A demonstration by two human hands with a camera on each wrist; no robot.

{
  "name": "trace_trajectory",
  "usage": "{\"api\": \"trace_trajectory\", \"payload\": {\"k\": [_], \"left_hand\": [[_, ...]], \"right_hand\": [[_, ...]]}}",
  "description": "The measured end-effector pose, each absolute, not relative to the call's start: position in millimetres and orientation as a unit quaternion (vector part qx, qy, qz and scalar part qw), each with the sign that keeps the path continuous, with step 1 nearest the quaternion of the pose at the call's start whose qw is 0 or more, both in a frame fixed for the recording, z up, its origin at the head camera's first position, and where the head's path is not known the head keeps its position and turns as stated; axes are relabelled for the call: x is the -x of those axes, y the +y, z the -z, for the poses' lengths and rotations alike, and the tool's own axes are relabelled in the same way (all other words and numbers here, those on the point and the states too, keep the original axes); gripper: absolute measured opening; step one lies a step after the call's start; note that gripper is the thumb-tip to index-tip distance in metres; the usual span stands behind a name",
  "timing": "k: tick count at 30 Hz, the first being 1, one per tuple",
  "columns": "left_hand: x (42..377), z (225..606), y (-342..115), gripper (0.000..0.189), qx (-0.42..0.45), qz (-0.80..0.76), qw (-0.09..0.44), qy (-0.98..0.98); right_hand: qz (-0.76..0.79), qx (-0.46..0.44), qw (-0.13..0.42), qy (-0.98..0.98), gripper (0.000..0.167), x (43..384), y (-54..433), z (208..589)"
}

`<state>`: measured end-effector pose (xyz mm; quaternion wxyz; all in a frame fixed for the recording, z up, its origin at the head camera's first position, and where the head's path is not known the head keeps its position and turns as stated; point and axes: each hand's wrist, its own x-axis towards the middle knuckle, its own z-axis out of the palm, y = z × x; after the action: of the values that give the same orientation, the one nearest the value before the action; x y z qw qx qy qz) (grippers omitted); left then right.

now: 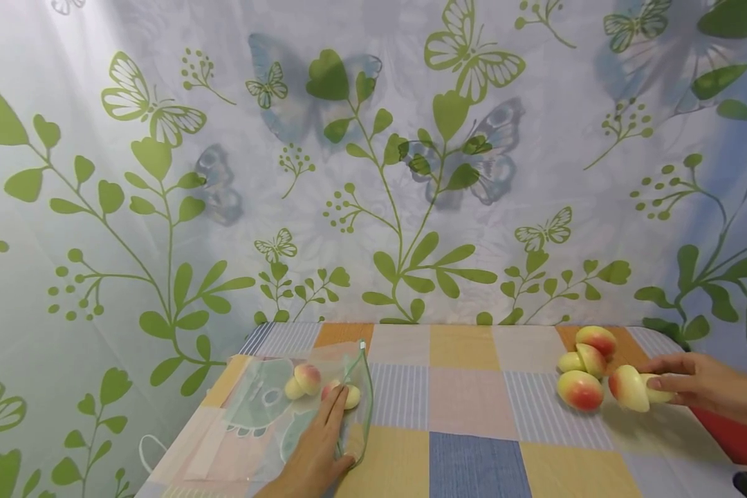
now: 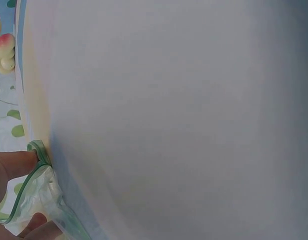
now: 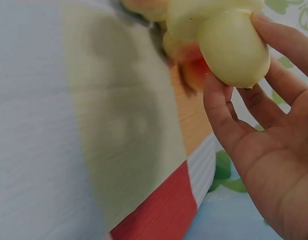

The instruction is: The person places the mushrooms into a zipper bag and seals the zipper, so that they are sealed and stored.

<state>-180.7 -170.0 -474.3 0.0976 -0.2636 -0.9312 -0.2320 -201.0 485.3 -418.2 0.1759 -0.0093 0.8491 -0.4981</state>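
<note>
Six toy mushrooms showed: one in the right hand [image 1: 691,387], three on the table, two at the bag [image 1: 268,443]. The right hand pinched the held mushroom [image 1: 629,389] by its stem, thumb on one side, fingers on the other; the cap pointed away from the palm, and the right wrist view showed a gap between stem end and palm. That cap was just beside the front mushroom [image 1: 580,391] of the three; behind that one were the middle mushroom [image 1: 585,361] and the back mushroom [image 1: 595,341], close together.

The left hand [image 1: 320,439] lay at the bag's mouth, long fingers straight and side by side, thumb spread well apart from them. The thumb touched the green zip edge [image 2: 25,192]. Fingertips partly covered the near bag mushroom [image 1: 351,398]; the far bag mushroom [image 1: 303,381] was just beyond them, untouched. Could not tell if those fingers were inside the bag or over it. The bag was clear with a green print, flat on the patchwork cloth [image 1: 467,401].
</note>
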Motion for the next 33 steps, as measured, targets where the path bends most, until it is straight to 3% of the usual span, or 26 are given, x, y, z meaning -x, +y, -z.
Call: {"api": "trace_trajectory", "payload": {"k": [14, 22, 33], "left_hand": [[180, 474, -170, 0.116, 0.263, 0.231, 0.096, -0.932], [180, 471, -168, 0.115, 0.267, 0.228, 0.091, -0.932], [181, 470, -168, 0.115, 0.259, 0.232, 0.075, -0.935]], "right_hand": [[0.489, 0.062, 0.128, 0.861, 0.052, 204, 461, 404], [0.49, 0.11, 0.117, 0.857, 0.037, 206, 452, 401], [0.472, 0.103, 0.09, 0.871, 0.038, 205, 429, 391]]}}
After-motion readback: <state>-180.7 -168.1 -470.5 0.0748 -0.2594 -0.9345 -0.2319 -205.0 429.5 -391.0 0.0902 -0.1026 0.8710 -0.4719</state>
